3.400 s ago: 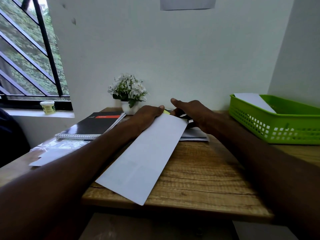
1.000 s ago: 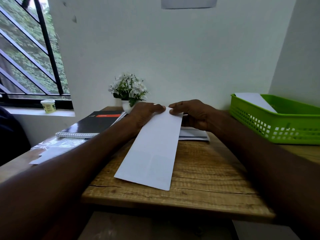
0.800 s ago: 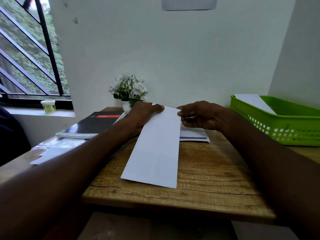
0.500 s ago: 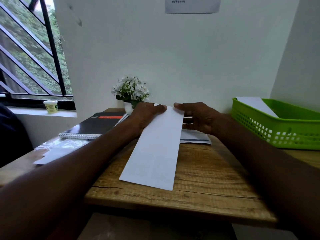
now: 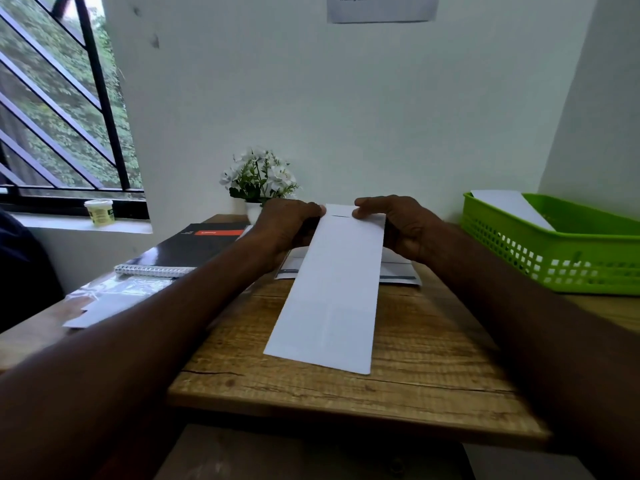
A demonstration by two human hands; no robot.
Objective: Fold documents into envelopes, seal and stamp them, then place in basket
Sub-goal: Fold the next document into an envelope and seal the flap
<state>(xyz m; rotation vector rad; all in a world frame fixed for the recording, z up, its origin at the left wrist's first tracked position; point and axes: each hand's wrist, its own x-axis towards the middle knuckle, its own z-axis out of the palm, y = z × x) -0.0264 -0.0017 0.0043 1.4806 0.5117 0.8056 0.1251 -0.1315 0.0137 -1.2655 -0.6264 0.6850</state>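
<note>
A long folded white document slopes from its far end down to the wooden table. My left hand pinches the far left corner of the document. My right hand pinches the far right corner, thumb on top. Under the far end lie white envelopes with a dark stripe. A green plastic basket stands at the right with a white envelope leaning inside it.
A black spiral notebook lies at the left, with clear plastic and white paper in front of it. A small pot of white flowers stands against the wall. A small jar sits on the window sill.
The document has turned from a slant to nearly straight toward me. Both hands have closed onto its far corners, and its far end now sits a little off the table.
</note>
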